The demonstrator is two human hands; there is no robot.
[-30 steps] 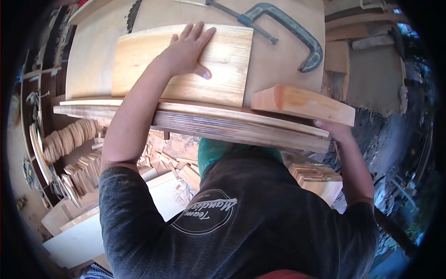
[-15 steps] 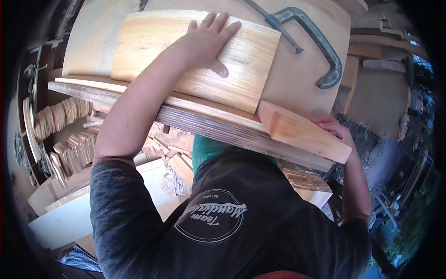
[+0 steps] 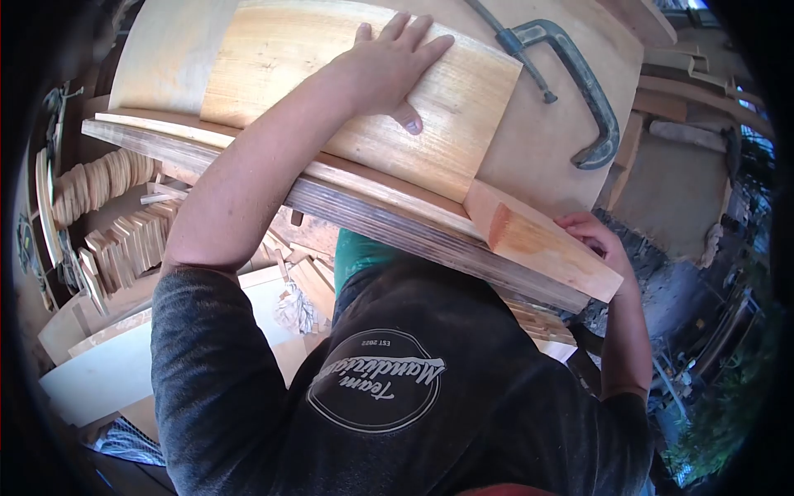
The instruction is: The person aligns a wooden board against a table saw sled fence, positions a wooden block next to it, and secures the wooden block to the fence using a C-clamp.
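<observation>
A broad pale board [image 3: 459, 116] is being supported flat on the surface [image 3: 542, 157], behind a narrow wooden strip [image 3: 397, 188] that is running along the front edge. It is being covered by the left hand [image 3: 385, 74], which is being laid palm down with its fingers parted, nothing being gripped. A thick wooden block [image 3: 554, 248] is being carried at the front right of the surface, one end being set close to the board's near right corner; whether the two are touching cannot be told. The right hand [image 3: 594, 234] is being held well apart from the left, its fingers being curled against the far side of the block's outer end. Its palm and thumb are being hidden, so whether it is being clamped on the block cannot be told.

The board is being judged stiff and fairly light for its breadth; with its smooth face likely offering little grip, two opposite edges are being favoured for lifting, a flat palm for steadying. The block is being judged rigid and solid, best being taken across its thickness near the middle; its sharp corners could be dented by a knock. Beyond the board's right edge, a C-clamp [image 3: 581, 70] is being borne, untouched.
</observation>
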